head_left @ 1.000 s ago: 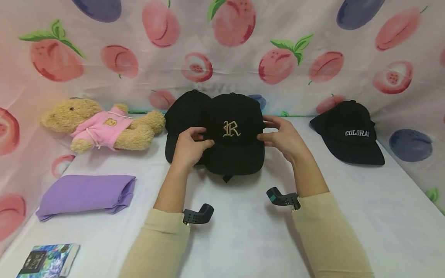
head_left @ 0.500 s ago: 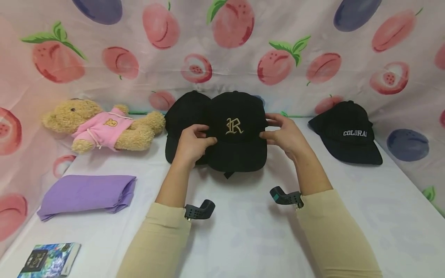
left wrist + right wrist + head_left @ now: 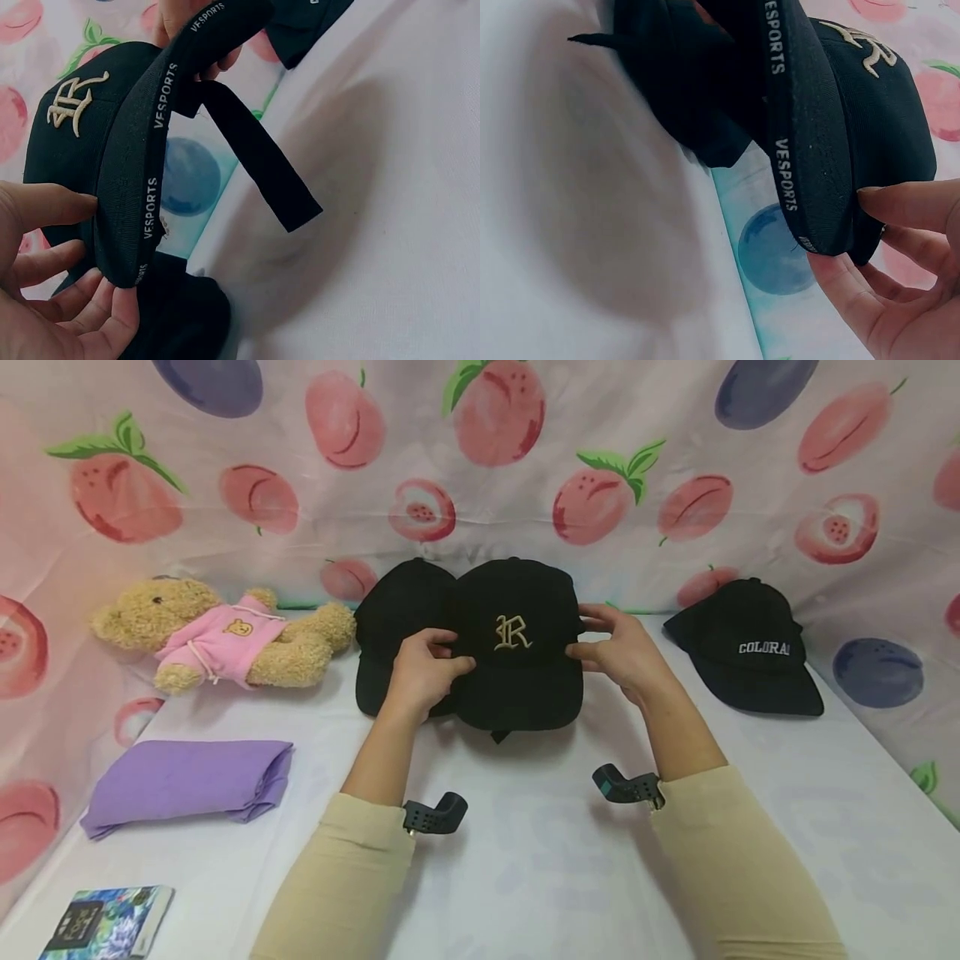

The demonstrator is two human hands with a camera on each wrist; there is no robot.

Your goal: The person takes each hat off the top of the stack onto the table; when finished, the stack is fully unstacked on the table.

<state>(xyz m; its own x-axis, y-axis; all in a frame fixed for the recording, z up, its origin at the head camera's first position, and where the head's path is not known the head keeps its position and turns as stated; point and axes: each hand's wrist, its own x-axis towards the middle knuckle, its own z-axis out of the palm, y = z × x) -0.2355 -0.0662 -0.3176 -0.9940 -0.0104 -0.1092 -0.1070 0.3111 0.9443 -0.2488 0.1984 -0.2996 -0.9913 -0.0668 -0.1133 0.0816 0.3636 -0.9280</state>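
Note:
Between both hands, a black baseball cap [image 3: 517,685] with a gold embroidered R is held up off the white table, brim toward me. My left hand [image 3: 423,672] pinches its left side where brim meets crown, thumb in front and fingers behind. At the opposite side my right hand [image 3: 618,652] pinches the same cap the same way. White lettering runs along the brim edge [image 3: 154,172] in the left wrist view, and a black strap [image 3: 259,154] dangles below. Behind the held cap and partly hidden by it, a second black cap [image 3: 382,643] stands on the table.
A third black cap [image 3: 757,652] with white lettering sits at the right. On the left are a teddy bear [image 3: 225,635] in a pink hoodie, lying down, a folded purple cloth [image 3: 187,781] and a small colourful book [image 3: 108,922]. A fruit-print curtain [image 3: 510,502] hangs behind the table.
Both hands have shifted slightly right with the R cap between them, away from the second cap, so more of that one shows. The other things stay put.

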